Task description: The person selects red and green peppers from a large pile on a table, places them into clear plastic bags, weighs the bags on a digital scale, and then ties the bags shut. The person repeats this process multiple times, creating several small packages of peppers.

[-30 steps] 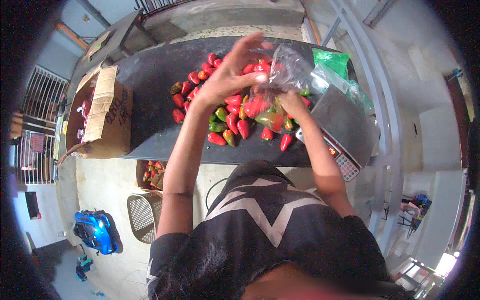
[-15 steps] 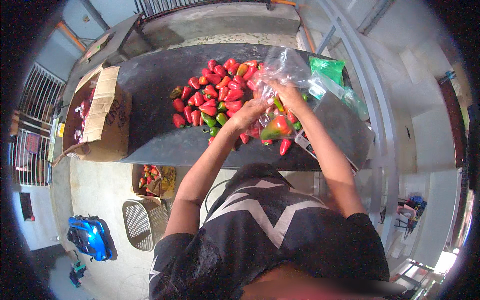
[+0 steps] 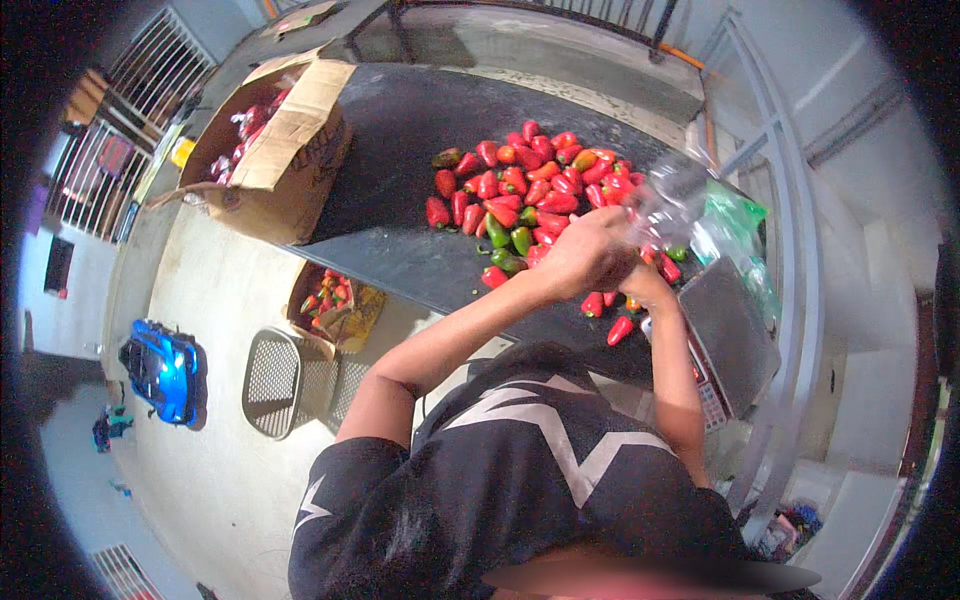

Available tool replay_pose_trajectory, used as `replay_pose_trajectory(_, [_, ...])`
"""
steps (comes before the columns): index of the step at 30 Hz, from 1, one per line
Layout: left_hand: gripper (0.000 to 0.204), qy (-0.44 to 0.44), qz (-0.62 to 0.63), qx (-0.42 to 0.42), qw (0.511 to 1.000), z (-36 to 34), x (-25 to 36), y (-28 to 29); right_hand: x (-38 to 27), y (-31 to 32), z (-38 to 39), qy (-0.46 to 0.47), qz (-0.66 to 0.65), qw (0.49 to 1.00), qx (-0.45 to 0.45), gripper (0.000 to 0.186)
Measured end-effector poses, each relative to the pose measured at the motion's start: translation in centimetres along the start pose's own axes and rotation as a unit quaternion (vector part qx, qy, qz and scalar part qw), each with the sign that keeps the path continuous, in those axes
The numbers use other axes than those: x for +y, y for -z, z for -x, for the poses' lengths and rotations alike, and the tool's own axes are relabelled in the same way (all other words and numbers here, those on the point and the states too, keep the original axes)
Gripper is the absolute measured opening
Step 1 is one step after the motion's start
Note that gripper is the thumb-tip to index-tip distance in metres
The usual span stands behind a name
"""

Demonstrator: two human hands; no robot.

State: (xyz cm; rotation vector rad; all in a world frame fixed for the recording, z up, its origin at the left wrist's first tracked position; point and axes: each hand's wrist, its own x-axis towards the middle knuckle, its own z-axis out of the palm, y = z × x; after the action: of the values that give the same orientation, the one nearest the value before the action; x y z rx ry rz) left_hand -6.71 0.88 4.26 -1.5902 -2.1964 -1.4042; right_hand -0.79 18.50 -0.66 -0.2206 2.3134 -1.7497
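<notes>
1. Head view, left side: the left grip (image 3: 592, 252), a bare hand, is clenched on a clear plastic bag (image 3: 672, 197), which spreads out blurred beyond the knuckles.
2. Right side: the right grip (image 3: 647, 283) is just beside the left one, partly covered by it. Whether its fingers are closed on the bag, I cannot tell.
3. Position of the bag: over the right part of the black table (image 3: 390, 130), above the edge of the pepper pile.
4. Red peppers (image 3: 513, 181) lie loose in a heap left of and beyond the hands; green peppers (image 3: 521, 240) lie at its near side. A single red pepper (image 3: 620, 330) rests near the scale.
5. The scale (image 3: 725, 312), grey plate with keypad, stands right of the right forearm; a green plastic bag (image 3: 735, 212) lies beyond it.
6. A cardboard box (image 3: 318, 135) holding red items in clear plastic stands at the table's left end.
7. Below, on the floor (image 3: 225, 290): a perforated basket (image 3: 273, 380) beside a box of peppers (image 3: 362, 318).
</notes>
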Motion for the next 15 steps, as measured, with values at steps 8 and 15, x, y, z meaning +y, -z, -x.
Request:
replay_pose_trajectory(8, [0.088,0.1,0.287,-0.034,0.952,-0.3,-1.6,2.2,2.1,-3.6,-1.0,0.068,0.45,0.863,0.218,0.033])
replay_pose_trajectory(15, [0.056,0.155,0.514,-0.155,0.829,1.2,-2.8,0.6,-8.5,-4.2,-1.4,0.275,0.377,0.814,0.345,0.011])
